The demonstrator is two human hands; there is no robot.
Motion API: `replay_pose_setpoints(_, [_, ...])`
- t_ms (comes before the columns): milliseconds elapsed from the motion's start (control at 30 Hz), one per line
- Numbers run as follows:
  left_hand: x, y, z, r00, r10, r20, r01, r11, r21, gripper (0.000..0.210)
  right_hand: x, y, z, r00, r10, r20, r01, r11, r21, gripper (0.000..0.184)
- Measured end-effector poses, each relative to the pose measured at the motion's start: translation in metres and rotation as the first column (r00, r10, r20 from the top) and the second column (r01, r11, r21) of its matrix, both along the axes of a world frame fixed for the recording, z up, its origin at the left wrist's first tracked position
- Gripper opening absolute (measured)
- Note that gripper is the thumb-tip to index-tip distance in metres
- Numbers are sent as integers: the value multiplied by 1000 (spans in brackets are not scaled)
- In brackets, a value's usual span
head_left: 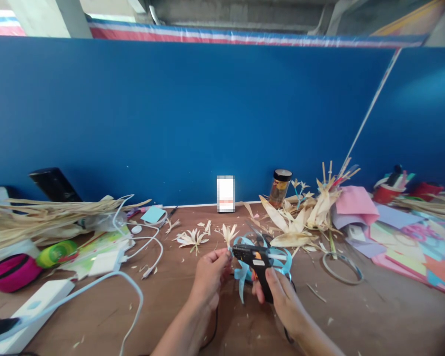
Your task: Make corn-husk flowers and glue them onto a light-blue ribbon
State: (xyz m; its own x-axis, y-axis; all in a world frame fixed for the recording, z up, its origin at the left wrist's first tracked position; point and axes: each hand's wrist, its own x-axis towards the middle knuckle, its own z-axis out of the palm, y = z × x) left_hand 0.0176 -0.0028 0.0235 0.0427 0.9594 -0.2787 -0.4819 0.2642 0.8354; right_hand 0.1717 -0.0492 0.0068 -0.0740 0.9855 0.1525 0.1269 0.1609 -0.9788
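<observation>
Between the thumb and fingers of my left hand [210,274] is a small pale corn-husk flower [228,233], its petals fanned upward. My right hand [278,294] grips a black hot glue gun [257,262] by its handle, with a white glue stick showing at the back. The gun's nozzle points left, close to the flower's base and my left fingertips. A light blue ribbon [241,277] lies looped behind and under the gun. Left of my hands, another husk flower [193,240] rests on the brown table [178,316].
Dried husks [291,230] and a lidded jar [281,188] stand at the back right. Coloured papers [404,247] and a tape ring [343,268] lie right. At left are a power strip [33,311], white cables [141,296] and a pink pouch [13,272]. A blue partition [170,118] closes the back.
</observation>
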Motion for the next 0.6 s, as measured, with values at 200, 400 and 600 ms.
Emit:
replay_pose_setpoints(200, [1,-1,1,1000,8,1,-8,1000,-3,19,0,-1,0,1000,-9,6,9,1000,-6,48])
replay_pose_setpoints(400, [1,-1,1,1000,-2,-1,2,1000,-23,20,1,1,-2,999,-12,39,11,1000,5,48])
replay_pose_setpoints(600, [2,0,2,1000,5,-16,-5,1000,-2,18,1,0,1,996,10,84,-12,1000,28,51])
